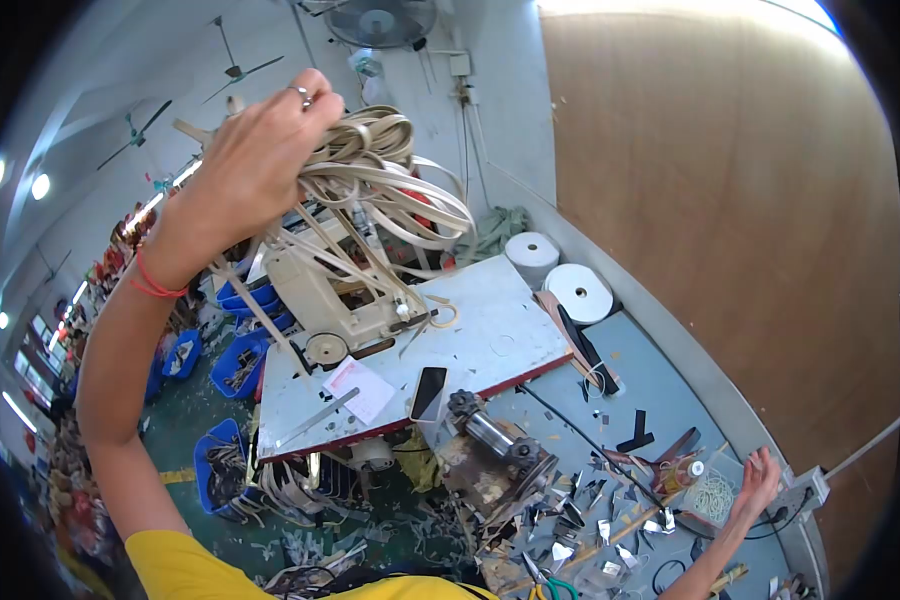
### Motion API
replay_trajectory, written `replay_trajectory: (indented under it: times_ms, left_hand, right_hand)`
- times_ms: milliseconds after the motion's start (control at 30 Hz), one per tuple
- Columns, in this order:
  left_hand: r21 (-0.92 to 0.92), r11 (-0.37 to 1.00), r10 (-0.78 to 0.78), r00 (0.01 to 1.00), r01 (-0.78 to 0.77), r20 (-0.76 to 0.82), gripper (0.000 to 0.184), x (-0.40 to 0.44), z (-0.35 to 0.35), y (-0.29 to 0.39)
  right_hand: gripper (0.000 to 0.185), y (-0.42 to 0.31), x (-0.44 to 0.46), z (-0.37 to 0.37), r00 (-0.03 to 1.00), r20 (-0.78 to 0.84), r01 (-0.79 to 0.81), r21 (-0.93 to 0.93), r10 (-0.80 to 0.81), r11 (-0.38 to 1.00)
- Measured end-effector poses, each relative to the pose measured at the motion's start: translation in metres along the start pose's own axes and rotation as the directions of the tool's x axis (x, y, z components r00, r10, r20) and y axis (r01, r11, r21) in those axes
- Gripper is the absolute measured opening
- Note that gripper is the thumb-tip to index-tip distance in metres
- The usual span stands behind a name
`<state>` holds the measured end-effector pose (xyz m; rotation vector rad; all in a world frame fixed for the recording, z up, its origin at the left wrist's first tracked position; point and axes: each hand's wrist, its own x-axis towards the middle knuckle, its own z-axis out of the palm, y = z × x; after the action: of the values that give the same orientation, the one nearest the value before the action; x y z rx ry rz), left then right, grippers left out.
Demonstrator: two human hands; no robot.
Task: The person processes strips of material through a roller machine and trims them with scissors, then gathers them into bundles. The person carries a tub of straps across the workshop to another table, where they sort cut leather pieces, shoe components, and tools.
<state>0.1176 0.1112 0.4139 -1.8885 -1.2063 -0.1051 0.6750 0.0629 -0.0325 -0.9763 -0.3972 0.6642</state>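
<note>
Strips (pixel 395 195), pale and bendy, hang in a big bunch from the left hand (pixel 270 140), which is up high. Its fingers curl tight around one end of the bunch, with the knuckles facing us. The loops lie to the right of those fingers and a bit lower. The long way of the loops goes from the fist out to the right and droops at the far end, while some long tails drop down in front of the sewing machine (pixel 315 285). The left hand is the near one, since it has the strips in its grip. The right hand (pixel 760 482) is well apart from them, low down on the other side, just beside a tangle of thin string (pixel 712 497). Its fingers are bent and a little apart, and they look bare; I cannot tell if they touch anything. Between the two hands are the white table (pixel 490 310), a phone (pixel 429 393) and a metal machine part (pixel 495 435)
</note>
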Motion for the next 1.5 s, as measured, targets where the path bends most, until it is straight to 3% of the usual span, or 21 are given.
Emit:
replay_trajectory:
  times_ms: [100, 167, 267, 433, 533, 600, 700, 733, 767, 800, 867, 900, 967, 1033, 1100, 1167, 1200, 1300, 1367, 1433, 1500]
  left_hand:
    - [-0.097, 0.994, -0.053, 0.998, 0.049, -0.037, 0.037, -0.038, -0.010, -0.022]
    - [-0.140, 0.990, -0.046, 0.994, 0.032, -0.098, 0.039, -0.069, -0.012, -0.040]
    - [-0.206, 0.977, -0.068, 0.997, 0.059, -0.036, 0.036, -0.117, -0.027, -0.054]
    - [-0.409, 0.894, -0.114, 0.976, 0.182, 0.185, 0.032, -0.208, -0.017, -0.057]
    - [-0.604, 0.701, -0.285, 0.925, 0.380, 0.251, 0.044, -0.279, -0.014, -0.053]
    - [-0.703, 0.568, -0.486, 0.864, 0.427, 0.132, 0.059, -0.335, -0.009, -0.061]
    - [-0.978, -0.168, -0.679, 0.705, 0.126, 0.207, 0.085, -0.417, 0.009, -0.061]
    - [-0.979, -0.187, -0.729, 0.656, 0.083, 0.194, 0.102, -0.441, 0.021, -0.050]
    - [-0.981, 0.046, -0.740, 0.666, 0.187, 0.092, 0.104, -0.461, 0.030, -0.047]
    - [-0.962, -0.232, -0.754, 0.597, 0.147, 0.273, 0.099, -0.480, 0.027, -0.043]
    - [-0.898, -0.423, -0.765, 0.483, 0.123, 0.427, 0.079, -0.517, 0.024, -0.041]
    - [-0.856, -0.509, -0.760, 0.419, 0.092, 0.497, 0.069, -0.535, 0.022, -0.041]
    - [-0.757, -0.650, -0.705, 0.321, 0.062, 0.632, 0.053, -0.580, 0.013, -0.052]
    - [-0.669, -0.672, -0.739, 0.223, -0.318, 0.636, 0.031, -0.612, -0.007, -0.069]
    - [-0.663, -0.583, -0.802, 0.198, -0.470, 0.564, 0.024, -0.625, -0.025, -0.092]
    - [-0.711, -0.468, -0.846, 0.032, -0.525, 0.533, 0.021, -0.628, -0.048, -0.110]
    - [-0.730, -0.406, -0.872, -0.005, -0.550, 0.489, 0.023, -0.639, -0.054, -0.119]
    - [-0.910, -0.180, -0.887, -0.339, -0.373, 0.314, 0.026, -0.700, -0.092, -0.131]
    - [-0.984, -0.072, -0.840, -0.523, -0.164, 0.149, 0.027, -0.759, -0.121, -0.126]
    - [-0.975, -0.094, -0.929, -0.334, -0.202, 0.159, 0.026, -0.815, -0.142, -0.106]
    - [-0.947, -0.316, -0.918, -0.232, -0.057, 0.320, 0.034, -0.819, -0.146, -0.081]
  right_hand:
    - [0.035, -0.072, -0.067, 0.131, 0.980, 0.193, 0.045, 0.038, -0.052, 0.998]
    - [0.044, -0.078, -0.074, 0.164, 0.764, 0.631, 0.113, 0.079, -0.138, 0.990]
    - [0.055, -0.091, -0.182, 0.284, 0.743, 0.657, 0.193, -0.030, -0.126, 0.981]
    - [0.099, -0.088, -0.369, 0.409, 0.267, 0.835, 0.366, 0.375, -0.482, 0.852]
    - [0.094, -0.062, -0.468, 0.449, 0.035, 0.953, 0.085, 0.298, -0.302, 0.951]
    - [0.069, -0.050, -0.524, 0.465, 0.099, 0.991, -0.188, 0.108, -0.091, 0.976]
    - [0.041, -0.066, -0.610, 0.478, 0.054, 0.995, -0.568, -0.035, 0.080, 0.822]
    - [0.035, -0.067, -0.644, 0.479, 0.084, 0.993, -0.598, -0.019, 0.087, 0.801]
    - [0.034, -0.062, -0.672, 0.481, 0.013, 1.000, -0.604, -0.009, 0.021, 0.797]
    - [0.035, -0.053, -0.697, 0.486, -0.072, 0.996, -0.573, -0.090, 0.059, 0.815]
    - [0.041, -0.051, -0.736, 0.493, -0.248, 0.952, -0.364, -0.262, 0.178, 0.894]
    - [0.052, -0.040, -0.742, 0.502, -0.478, 0.859, -0.301, -0.358, 0.184, 0.884]
    - [0.066, -0.038, -0.747, 0.510, -0.676, 0.737, -0.279, -0.272, 0.012, 0.921]
    - [0.095, -0.013, -0.742, 0.518, -0.678, 0.722, -0.292, -0.096, -0.135, 0.952]
    - [0.108, 0.026, -0.771, 0.504, -0.622, 0.782, -0.385, -0.328, 0.019, 0.863]
    - [0.116, 0.061, -0.831, 0.457, -0.751, 0.604, -0.276, -0.653, 0.265, 0.705]
    - [0.114, 0.082, -0.853, 0.429, -0.898, 0.422, -0.274, -0.759, 0.124, 0.591]
    - [0.094, 0.089, -0.870, 0.378, -0.979, 0.021, -0.128, -0.838, -0.203, 0.531]
    - [0.054, 0.078, -0.854, 0.387, -0.953, -0.041, 0.241, -0.704, 0.300, 0.668]
    - [0.036, 0.085, -0.847, 0.403, -0.865, 0.230, 0.181, -0.687, 0.446, 0.704]
    - [0.030, 0.068, -0.847, 0.432, -0.835, 0.399, 0.096, -0.571, 0.378, 0.815]
